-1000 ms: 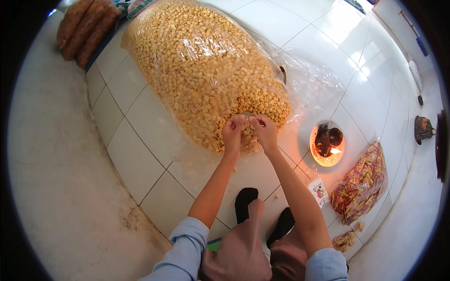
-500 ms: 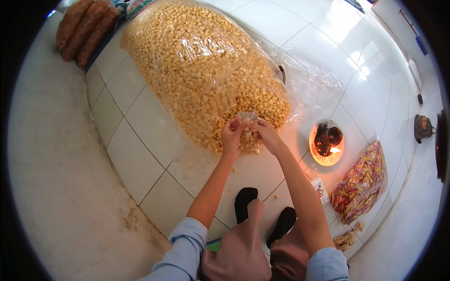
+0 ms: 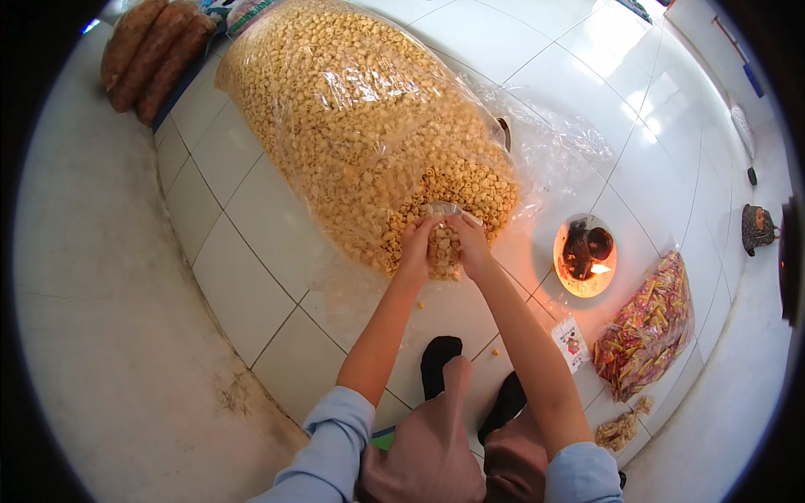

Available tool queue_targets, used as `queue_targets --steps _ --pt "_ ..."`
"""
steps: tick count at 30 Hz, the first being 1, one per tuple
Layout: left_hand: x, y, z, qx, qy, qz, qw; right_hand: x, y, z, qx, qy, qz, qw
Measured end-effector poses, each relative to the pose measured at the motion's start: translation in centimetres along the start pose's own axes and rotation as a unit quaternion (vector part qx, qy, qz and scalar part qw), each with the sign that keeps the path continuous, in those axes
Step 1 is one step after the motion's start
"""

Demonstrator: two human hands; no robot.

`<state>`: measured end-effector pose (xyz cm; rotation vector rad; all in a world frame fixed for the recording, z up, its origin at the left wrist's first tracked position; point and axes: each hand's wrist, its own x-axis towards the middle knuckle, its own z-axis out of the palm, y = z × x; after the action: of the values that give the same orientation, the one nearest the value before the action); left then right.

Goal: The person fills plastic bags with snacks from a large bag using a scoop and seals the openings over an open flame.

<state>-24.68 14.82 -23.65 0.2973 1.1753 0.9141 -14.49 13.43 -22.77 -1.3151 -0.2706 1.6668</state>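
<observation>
Between my two hands is a small clear plastic bag filled with pale ring-shaped snacks. My left hand grips its upper left side, and my right hand grips the upper right, fingers closed on the plastic near the top. Just beyond them spreads a very large clear sack of the same snacks, lying on its side. Loose snacks show at its near end, right behind the small bag. My fingertips are partly hidden by the backs of my hands.
To the right a small flame burns on a plate holding a dark, sooty object. Beyond it lie a printed card, a bag of colourful sachets and a small filled bag. Long brown packs stand far left.
My hands have shifted from pinching the small bag's top edge to holding it by both upper sides. My right forearm has moved slightly left, uncovering more of the card.
</observation>
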Motion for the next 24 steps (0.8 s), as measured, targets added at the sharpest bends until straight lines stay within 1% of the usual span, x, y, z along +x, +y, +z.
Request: queue_targets --steps 2,5,7,8,10,12,14,15,16,17,18,19,20,21,22,23,24 --pt "0.1 0.0 0.1 -0.001 0.038 0.019 0.999 0.1 -0.1 0.1 0.002 -0.008 0.003 1.000" --pt "0.8 -0.3 -0.9 0.007 0.040 0.013 0.999 0.7 0.0 -0.1 0.003 -0.033 0.007 0.999" --pt "0.4 -0.3 -0.6 0.011 0.039 0.031 0.999 1.2 0.4 -0.3 -0.053 -0.012 -0.036 0.998" --pt "0.2 -0.2 -0.4 0.014 0.039 0.049 0.998 1.5 0.7 -0.3 -0.053 -0.012 -0.037 0.998" --pt "-0.2 -0.1 -0.1 0.000 0.039 0.060 0.997 1.3 0.8 0.1 -0.100 0.045 -0.137 0.985" --pt "-0.8 0.1 0.3 -0.014 0.037 0.070 0.997 -0.5 -0.8 0.3 -0.094 0.053 -0.128 0.986" --pt "-2.1 0.2 1.2 -0.105 -0.030 0.154 0.982 -2.6 -2.4 0.3 -0.088 0.070 -0.120 0.986" --pt "-2.7 0.5 2.0 -0.105 -0.036 0.150 0.982 -3.4 -3.0 0.2 -0.123 0.072 -0.208 0.968" --pt "-3.5 0.8 2.7 -0.085 -0.035 0.172 0.981 -4.3 -3.6 0.1 -0.158 0.073 -0.294 0.940" --pt "-4.4 1.0 3.6 -0.064 -0.036 0.193 0.978 -5.4 -4.2 -0.1 -0.159 0.078 -0.297 0.938" --pt "-5.5 1.4 4.7 -0.065 -0.044 0.192 0.978 -7.1 -5.4 0.0 -0.128 0.067 -0.331 0.933" --pt "-7.0 1.6 5.9 -0.058 -0.051 0.226 0.971 -8.7 -6.4 0.0 -0.098 0.056 -0.364 0.925" --pt "-8.5 1.9 7.2 -0.051 -0.059 0.260 0.962 -10.3 -7.3 -0.3 -0.098 0.063 -0.371 0.921" --pt "-10.0 2.3 8.6 -0.053 -0.071 0.260 0.962 -11.7 -8.2 -0.6 -0.097 0.066 -0.401 0.909" --pt "-11.7 2.6 9.9 -0.055 -0.088 0.282 0.954 -13.2 -8.9 -1.0 -0.097 0.069 -0.430 0.895" --pt "-13.0 2.6 10.9 -0.059 -0.106 0.304 0.945 -14.7 -9.7 -1.4 -0.097 0.075 -0.440 0.890" --pt "-14.0 2.4 11.8 -0.061 -0.119 0.305 0.943 -16.2 -10.4 -2.0 -0.097 0.087 -0.454 0.881"
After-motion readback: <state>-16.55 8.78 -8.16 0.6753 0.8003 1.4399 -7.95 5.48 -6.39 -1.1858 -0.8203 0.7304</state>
